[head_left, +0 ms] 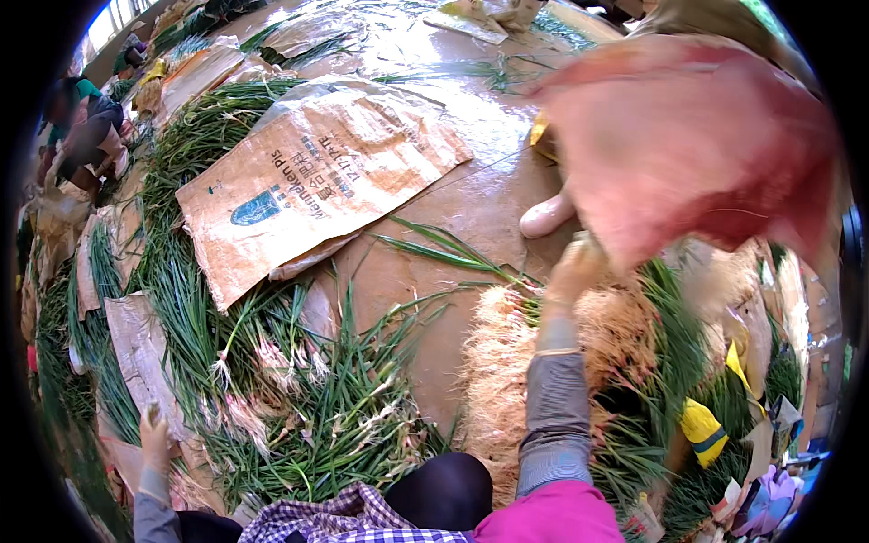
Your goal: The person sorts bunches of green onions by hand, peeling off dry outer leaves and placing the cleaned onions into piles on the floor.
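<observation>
At the lower left, my left hand (154, 440) is raised with its fingers curled, and a small thing at its fingertips is too small to make out. My right hand (577, 264) reaches forward at right and grips the lower left corner of a faded red sack (697, 145), which is blurred by motion. Below that arm lie bundles of green onions with thick pale roots (498, 362), their green leaves (674, 326) pointing right. Loose green onions (353, 434) with pinkish white bulbs spread in front of me, between my two hands.
A tan printed sack (317, 172) covers part of a green onion heap (208, 136). Beyond my right hand are a person's pale boot (549, 215) and another person's trousers (724, 20). People crouch at far left (86, 136). A yellow cloth (702, 431) lies at right on the wet floor's (398, 281) far side.
</observation>
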Demonstrator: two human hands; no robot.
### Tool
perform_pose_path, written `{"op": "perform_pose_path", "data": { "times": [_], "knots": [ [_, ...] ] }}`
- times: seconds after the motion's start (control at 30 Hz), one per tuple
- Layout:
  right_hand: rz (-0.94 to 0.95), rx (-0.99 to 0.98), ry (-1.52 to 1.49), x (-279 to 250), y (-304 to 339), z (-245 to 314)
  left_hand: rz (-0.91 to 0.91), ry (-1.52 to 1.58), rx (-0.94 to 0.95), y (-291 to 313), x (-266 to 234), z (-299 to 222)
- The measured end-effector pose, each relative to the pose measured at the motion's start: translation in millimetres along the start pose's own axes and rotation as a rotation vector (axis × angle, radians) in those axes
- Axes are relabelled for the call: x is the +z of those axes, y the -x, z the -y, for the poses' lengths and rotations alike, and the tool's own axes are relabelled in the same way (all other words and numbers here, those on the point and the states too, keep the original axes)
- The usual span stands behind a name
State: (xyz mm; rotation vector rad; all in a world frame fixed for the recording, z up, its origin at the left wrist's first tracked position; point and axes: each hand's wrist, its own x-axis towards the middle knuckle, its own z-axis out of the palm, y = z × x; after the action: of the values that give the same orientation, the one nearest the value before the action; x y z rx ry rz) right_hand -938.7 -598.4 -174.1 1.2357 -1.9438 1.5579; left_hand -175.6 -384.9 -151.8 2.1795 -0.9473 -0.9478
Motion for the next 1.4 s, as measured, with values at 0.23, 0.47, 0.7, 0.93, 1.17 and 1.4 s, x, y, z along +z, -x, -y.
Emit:
{"op": "perform_pose_path", "data": {
  "times": [0.23,0.47,0.7,0.93,1.17,1.4],
  "knots": [
    [1.24,0.204,0.711,107.9,137.0,-107.7,-0.134,-0.164,-0.051,12.7,-31.5,44.7],
    [1.294,0.273,0.748,124.3,130.8,-138.2,-0.188,-0.156,-0.169,30.5,-52.0,52.5],
    [1.47,-0.154,0.191,141.9,216.5,-15.5,-0.104,0.01,-0.091,26.8,-35.2,33.7],
    [1.958,0.346,-0.005,111.5,292.2,112.7,0.089,0.2,0.0,67.7,11.4,-66.1],
    [1.762,-0.073,0.139,98.7,211.3,109.5,0.508,0.29,0.133,88.8,29.7,-90.5],
    [1.766,-0.7,0.704,101.0,232.8,10.7,0.562,0.323,0.452,115.7,14.7,-107.9]
  ]
}}
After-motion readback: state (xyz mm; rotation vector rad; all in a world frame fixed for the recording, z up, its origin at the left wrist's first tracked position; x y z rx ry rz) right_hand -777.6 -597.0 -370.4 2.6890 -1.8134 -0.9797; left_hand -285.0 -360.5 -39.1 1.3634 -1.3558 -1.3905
